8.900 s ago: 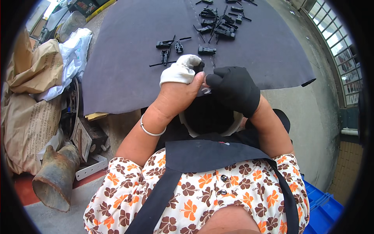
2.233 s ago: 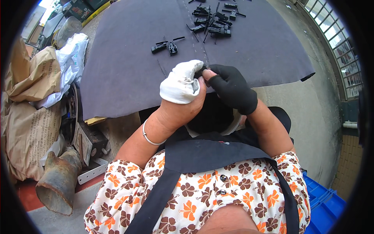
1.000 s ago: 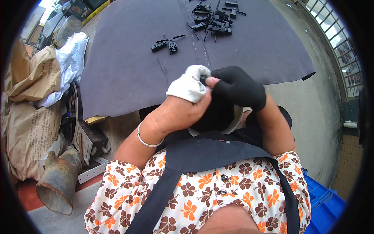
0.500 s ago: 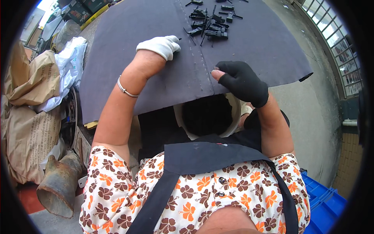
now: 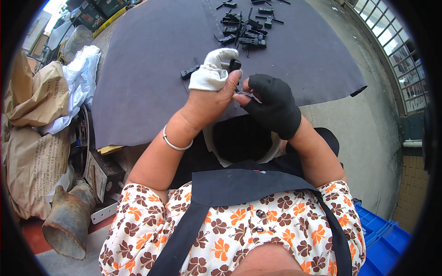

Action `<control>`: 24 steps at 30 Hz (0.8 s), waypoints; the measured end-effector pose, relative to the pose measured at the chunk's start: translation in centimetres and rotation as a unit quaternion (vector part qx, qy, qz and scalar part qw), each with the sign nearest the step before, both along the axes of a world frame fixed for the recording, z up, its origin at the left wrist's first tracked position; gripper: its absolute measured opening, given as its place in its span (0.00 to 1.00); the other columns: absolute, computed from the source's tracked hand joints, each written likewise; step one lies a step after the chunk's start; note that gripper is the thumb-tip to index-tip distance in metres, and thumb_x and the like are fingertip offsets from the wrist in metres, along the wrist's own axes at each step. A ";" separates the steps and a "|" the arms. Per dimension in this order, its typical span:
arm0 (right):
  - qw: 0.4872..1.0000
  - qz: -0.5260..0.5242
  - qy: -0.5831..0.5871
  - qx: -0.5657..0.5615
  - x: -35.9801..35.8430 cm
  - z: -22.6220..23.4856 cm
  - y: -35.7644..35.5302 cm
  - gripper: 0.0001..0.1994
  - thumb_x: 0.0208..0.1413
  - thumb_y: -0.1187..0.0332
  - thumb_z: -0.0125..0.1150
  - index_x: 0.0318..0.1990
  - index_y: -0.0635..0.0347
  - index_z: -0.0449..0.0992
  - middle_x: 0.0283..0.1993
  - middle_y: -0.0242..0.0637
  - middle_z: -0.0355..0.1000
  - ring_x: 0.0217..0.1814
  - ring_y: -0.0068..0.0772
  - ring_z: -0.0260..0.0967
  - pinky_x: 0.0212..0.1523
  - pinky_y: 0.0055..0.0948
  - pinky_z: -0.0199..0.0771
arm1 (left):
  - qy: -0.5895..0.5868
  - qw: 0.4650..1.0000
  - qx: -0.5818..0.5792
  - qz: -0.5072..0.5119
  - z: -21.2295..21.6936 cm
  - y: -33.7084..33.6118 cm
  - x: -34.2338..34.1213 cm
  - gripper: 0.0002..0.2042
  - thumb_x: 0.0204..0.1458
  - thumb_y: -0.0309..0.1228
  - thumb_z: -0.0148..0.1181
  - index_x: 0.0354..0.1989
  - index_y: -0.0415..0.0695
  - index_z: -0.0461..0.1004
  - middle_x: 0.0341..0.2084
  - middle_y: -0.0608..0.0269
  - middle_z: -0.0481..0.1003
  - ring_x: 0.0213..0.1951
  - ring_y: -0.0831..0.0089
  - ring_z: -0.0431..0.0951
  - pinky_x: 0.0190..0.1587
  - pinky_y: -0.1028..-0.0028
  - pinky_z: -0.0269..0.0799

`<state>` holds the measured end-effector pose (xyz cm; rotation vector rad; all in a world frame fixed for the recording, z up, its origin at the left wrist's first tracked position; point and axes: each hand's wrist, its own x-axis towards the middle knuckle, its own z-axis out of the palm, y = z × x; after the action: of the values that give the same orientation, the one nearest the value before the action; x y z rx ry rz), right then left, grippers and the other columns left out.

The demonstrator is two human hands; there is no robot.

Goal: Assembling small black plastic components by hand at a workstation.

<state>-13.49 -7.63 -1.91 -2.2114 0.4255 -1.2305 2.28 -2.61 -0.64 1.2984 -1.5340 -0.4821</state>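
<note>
My left hand (image 5: 212, 76), in a white glove with the thumb bare, grips a small black plastic part (image 5: 235, 65). Close by on its right, my right hand (image 5: 272, 102), wearing a black fingerless glove, pinches a thin metallic piece (image 5: 249, 94) whose kind I cannot make out. The fingertips of both hands nearly meet over the near edge of the grey cloth. One similar black part (image 5: 189, 72) lies on the cloth just left of my left hand. Farther back is a loose pile of black plastic parts (image 5: 251, 33) with thin stems.
Grey cloth (image 5: 138, 83) covers the table. Below its front edge stands a round pale bucket (image 5: 214, 148) with a dark inside. Brown paper sacks (image 5: 39, 156) and a rusty pipe piece (image 5: 69, 221) crowd the left. At lower right is a blue plastic crate (image 5: 382, 234).
My left hand has moved right and now holds up a black part. My right hand has shifted slightly left and down, meeting it. The black part left on the cloth has come into view.
</note>
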 end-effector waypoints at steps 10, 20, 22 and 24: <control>0.961 0.030 -0.013 0.276 -0.8 1.1 -0.8 0.05 0.52 0.70 0.59 0.32 0.63 0.74 0.25 0.30 0.69 0.27 0.16 0.63 0.29 0.22 0.65 | 0.184 0.969 0.147 -0.079 1.2 2.6 -2.4 0.16 0.55 0.23 0.51 0.52 0.40 0.61 0.31 0.67 0.73 0.23 0.86 0.68 0.24 0.85 0.67; 0.971 0.036 0.059 0.228 -0.6 0.8 0.0 0.09 0.57 0.69 0.51 0.37 0.67 0.74 0.27 0.36 0.71 0.30 0.21 0.66 0.33 0.25 0.66 | -0.070 0.995 -0.065 0.032 -0.2 1.9 -2.3 0.12 0.48 0.22 0.53 0.42 0.36 0.68 0.28 0.55 0.75 0.27 0.66 0.76 0.33 0.73 0.71; 0.966 0.037 0.032 0.255 -0.2 0.5 0.4 0.10 0.57 0.69 0.51 0.38 0.66 0.74 0.28 0.36 0.72 0.30 0.21 0.66 0.34 0.25 0.66 | -0.067 0.994 -0.073 0.047 -0.4 1.9 -2.9 0.13 0.46 0.21 0.54 0.42 0.35 0.69 0.30 0.52 0.74 0.30 0.61 0.75 0.36 0.71 0.71; 0.958 0.018 0.002 0.287 0.0 0.3 0.8 0.10 0.57 0.69 0.51 0.38 0.67 0.74 0.28 0.36 0.72 0.31 0.21 0.66 0.35 0.24 0.66 | -0.063 0.993 -0.082 0.063 -0.4 2.0 -3.1 0.13 0.45 0.21 0.55 0.41 0.34 0.70 0.32 0.49 0.74 0.33 0.55 0.75 0.39 0.69 0.71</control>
<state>-13.49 -6.88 -1.59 -1.7139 0.6477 -0.9303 -0.78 -0.56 -1.04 1.3079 -1.5493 -0.1928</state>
